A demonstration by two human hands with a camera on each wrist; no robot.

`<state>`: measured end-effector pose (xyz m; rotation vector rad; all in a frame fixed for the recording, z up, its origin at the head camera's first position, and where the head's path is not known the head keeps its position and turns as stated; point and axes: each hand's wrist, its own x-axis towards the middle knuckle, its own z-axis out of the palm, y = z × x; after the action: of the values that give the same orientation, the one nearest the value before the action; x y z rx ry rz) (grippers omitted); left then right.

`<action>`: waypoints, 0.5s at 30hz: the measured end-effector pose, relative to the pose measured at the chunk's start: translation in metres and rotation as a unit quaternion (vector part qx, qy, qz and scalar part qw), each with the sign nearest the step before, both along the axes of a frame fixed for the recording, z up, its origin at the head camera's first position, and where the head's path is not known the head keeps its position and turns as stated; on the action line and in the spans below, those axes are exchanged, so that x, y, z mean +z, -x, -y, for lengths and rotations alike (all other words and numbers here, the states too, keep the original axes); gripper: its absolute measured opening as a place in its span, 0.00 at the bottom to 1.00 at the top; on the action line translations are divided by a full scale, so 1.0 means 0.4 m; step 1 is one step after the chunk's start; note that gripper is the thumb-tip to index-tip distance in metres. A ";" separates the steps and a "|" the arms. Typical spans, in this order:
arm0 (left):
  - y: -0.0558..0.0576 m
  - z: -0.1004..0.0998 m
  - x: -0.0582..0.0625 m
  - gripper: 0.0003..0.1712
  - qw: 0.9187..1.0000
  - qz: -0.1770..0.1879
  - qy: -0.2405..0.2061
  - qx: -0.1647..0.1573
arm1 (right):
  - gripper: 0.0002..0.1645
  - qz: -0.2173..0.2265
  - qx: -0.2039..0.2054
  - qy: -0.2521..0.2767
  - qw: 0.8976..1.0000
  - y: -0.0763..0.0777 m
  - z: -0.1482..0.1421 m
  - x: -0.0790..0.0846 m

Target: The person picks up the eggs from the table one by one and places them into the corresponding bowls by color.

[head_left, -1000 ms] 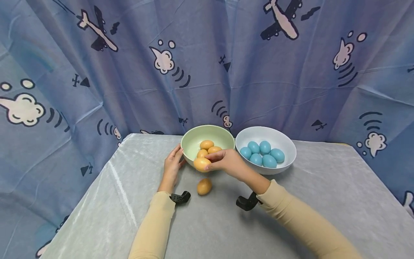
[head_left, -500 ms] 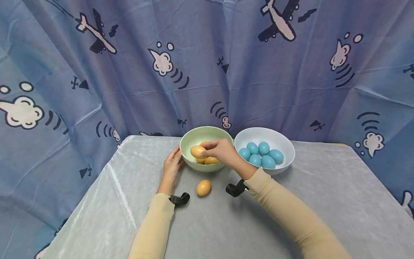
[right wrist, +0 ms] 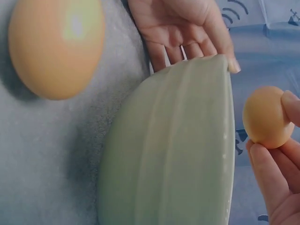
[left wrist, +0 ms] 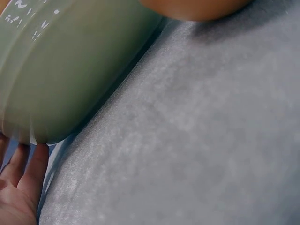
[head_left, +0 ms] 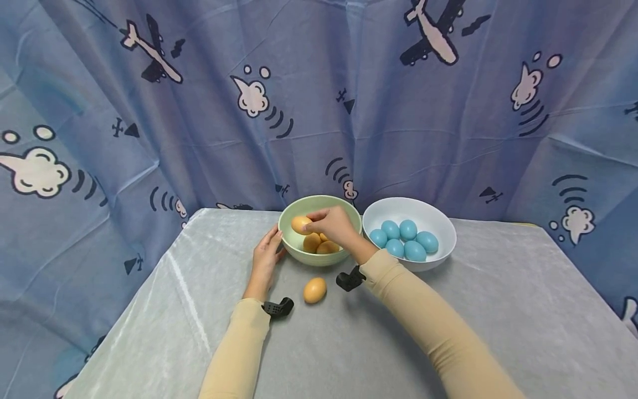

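Observation:
In the head view my right hand (head_left: 333, 223) pinches a brown egg (head_left: 301, 224) above the left inside of the light green bowl (head_left: 291, 244). The right wrist view shows that egg (right wrist: 267, 117) between thumb and fingertips, beyond the bowl's rim. My left hand (head_left: 265, 259) holds the bowl's left side; in the right wrist view its thumb lies at the rim and its fingers (right wrist: 192, 49) are against the outer wall. Several brown eggs (head_left: 312, 243) lie in the bowl, partly hidden by its front wall. One more brown egg (head_left: 315, 290) rests on the table in front.
A white bowl (head_left: 443, 246) with several blue eggs (head_left: 415, 251) stands right beside the green bowl. Grey cloth covers the table (head_left: 199, 266). Behind hangs a blue curtain (head_left: 309, 127) printed with planes and clouds. Each wrist wears a black camera (head_left: 279, 307).
My right hand has carried the pinched egg away from me and a little left, from the bowl's front rim to above its inside. The left hand keeps its place at the bowl.

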<state>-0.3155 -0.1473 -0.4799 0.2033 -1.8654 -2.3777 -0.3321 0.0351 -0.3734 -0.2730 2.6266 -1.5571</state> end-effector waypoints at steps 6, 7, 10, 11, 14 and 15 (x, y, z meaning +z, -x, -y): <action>-0.007 0.000 0.015 0.29 1.000 -0.001 -0.001 -0.005 | 0.23 -0.012 -0.005 -0.008 1.000 0.012 0.023 -0.012; -0.010 -0.001 0.022 0.29 1.000 0.000 0.001 -0.008 | 0.23 -0.011 -0.007 -0.008 1.000 0.014 0.025 -0.015; -0.018 -0.004 0.034 0.29 1.000 0.005 0.004 -0.014 | 0.23 -0.005 -0.013 -0.008 1.000 0.019 0.026 -0.029; -0.020 -0.004 0.038 0.28 1.000 0.007 0.003 -0.015 | 0.23 -0.006 -0.013 -0.010 1.000 0.021 0.026 -0.034; -0.018 -0.004 0.036 0.29 1.000 0.009 -0.006 -0.018 | 0.23 -0.008 -0.015 -0.018 1.000 0.024 0.026 -0.046; -0.014 -0.004 0.031 0.29 1.000 0.008 -0.007 -0.018 | 0.23 -0.008 -0.015 -0.018 1.000 0.025 0.027 -0.049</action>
<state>-0.3100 -0.1458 -0.4676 0.1935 -1.8747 -2.4209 -0.3421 0.0243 -0.3929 -0.2460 2.6789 -1.5218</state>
